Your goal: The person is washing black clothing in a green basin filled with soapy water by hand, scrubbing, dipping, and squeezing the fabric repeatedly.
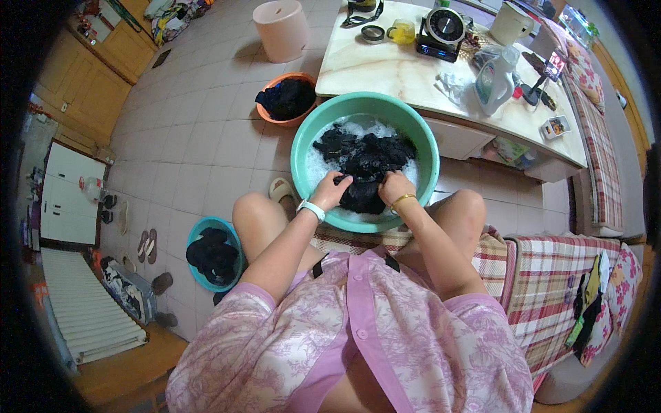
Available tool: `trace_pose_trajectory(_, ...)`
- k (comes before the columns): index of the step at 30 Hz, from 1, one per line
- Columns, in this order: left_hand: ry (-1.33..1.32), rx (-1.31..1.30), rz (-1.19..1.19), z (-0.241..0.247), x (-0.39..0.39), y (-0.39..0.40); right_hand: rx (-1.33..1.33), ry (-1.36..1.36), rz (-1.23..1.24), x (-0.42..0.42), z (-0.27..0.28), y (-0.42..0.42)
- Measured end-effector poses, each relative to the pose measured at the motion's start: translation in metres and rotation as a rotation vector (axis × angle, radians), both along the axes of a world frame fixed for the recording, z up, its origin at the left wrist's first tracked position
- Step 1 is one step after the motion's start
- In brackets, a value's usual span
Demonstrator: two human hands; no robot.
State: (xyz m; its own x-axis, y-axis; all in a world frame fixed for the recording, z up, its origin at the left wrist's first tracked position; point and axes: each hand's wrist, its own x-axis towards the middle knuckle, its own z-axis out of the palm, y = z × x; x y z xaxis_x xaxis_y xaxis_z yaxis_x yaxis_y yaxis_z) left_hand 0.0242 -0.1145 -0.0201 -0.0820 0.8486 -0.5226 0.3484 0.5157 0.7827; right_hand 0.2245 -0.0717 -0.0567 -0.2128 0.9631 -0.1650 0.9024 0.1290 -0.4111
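Observation:
Before me stands a large green plastic basin (365,223) of sudsy water. Wet black cloth (369,155) lies bunched in it, partly under the white foam (316,164). My left hand (330,192), with a white watch band at the wrist, grips a fold of the cloth near the basin's left side. On the right, my right hand (395,187), wearing a gold bracelet, is closed on another part of the same cloth. A dark stretch of fabric spans between the two hands. The fingertips of my right hand are partly hidden.
Beyond the basin is an orange basin (292,122) of dark cloth, and a blue basin (192,227) with more sits at left. A pink stool (281,31) stands on the tiles. On the marble-topped table (356,67) are a detergent bottle (497,82) and a phone stand (532,93).

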Motion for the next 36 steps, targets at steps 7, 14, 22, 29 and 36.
trace_pose_trajectory(7,0.201,0.146,-0.265,-0.079,0.014,0.013,-0.056,-0.259,0.339,-0.048,0.008,-0.034)
trace_pose_trajectory(14,-0.193,-0.21,0.229,-0.081,0.01,0.024,-0.315,-0.269,0.198,-0.045,-0.053,0.021)
trace_pose_trajectory(22,-0.94,-0.385,0.468,-0.055,0.004,0.021,0.11,0.447,0.02,-0.072,0.01,-0.02)
trace_pose_trajectory(29,-1.373,-0.231,0.505,-0.071,-0.01,0.019,0.345,0.695,0.048,-0.093,0.044,-0.048)
trace_pose_trajectory(36,-1.451,-0.096,0.514,-0.101,-0.001,0.022,0.493,0.682,0.068,-0.098,0.03,-0.042)
